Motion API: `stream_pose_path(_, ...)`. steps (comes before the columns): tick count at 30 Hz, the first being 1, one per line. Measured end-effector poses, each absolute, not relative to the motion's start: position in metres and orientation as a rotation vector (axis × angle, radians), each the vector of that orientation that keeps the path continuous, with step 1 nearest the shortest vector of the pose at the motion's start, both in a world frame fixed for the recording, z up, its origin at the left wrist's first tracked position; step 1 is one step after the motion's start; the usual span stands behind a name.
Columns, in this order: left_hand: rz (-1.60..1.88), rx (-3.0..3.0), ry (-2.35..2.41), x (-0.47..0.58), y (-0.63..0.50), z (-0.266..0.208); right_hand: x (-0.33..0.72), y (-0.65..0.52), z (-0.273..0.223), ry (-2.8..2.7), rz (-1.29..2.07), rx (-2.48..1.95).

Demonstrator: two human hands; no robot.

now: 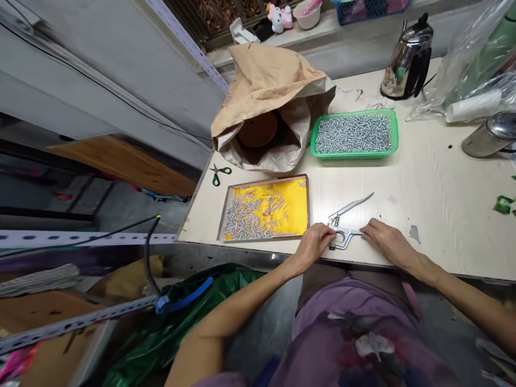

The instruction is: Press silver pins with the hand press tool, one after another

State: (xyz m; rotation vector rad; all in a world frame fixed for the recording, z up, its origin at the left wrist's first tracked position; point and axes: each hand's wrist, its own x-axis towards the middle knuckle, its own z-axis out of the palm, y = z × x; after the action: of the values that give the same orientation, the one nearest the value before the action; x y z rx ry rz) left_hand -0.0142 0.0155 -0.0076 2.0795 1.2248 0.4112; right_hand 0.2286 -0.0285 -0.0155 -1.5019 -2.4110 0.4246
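Note:
A pair of metal snap-fastener pliers [343,239] lies at the table's front edge, its handles spread apart and a spring between them. My right hand [385,241] is closed on the end of the lower handle. At the pliers' head, my left hand [314,244] pinches its fingertips together beside the jaws. A tiny red spot shows at those fingertips; what they hold is too small to make out. Left of the pliers, a shallow tray [307,207] with a yellow bottom holds many small metal pins. Behind, a green basket [355,155] is filled with similar silvery pieces.
A large open paper bag [274,80] stands behind the tray, with green-handled scissors [217,174] to its left. A steel kettle [409,56], a metal canister [489,134] and clear plastic wrap [475,75] are at the right. A grey scrap [414,233] lies near my right hand.

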Motion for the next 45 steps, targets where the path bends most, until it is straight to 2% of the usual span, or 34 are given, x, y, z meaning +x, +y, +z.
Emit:
stream_pose_path(5,0.247,2.29,1.258,-0.019,0.009,-0.022,0.226,-0.031,-0.015,-2.402,0.423,-1.511)
stream_pose_path(11,-0.022,2.36,1.347,-0.021,0.004,-0.017,0.226,-0.032,-0.016,-2.386,0.397,-1.524)
stream_pose_path(15,0.132,2.171,1.36,-0.016,0.004,-0.012,0.225,-0.031,-0.016,-2.398,0.382,-1.497)
stream_pose_path(20,0.32,1.269,1.485,-0.005,0.011,-0.007,0.224,-0.031,-0.016,-2.44,0.311,-1.488)
stream_pose_path(23,0.33,1.026,1.513,0.001,0.012,-0.003,0.222,-0.032,-0.017,-2.442,0.273,-1.505)
stream_pose_path(45,0.096,0.959,1.562,0.007,0.016,0.003,0.244,-0.01,-0.02,-2.4,0.383,-1.493)
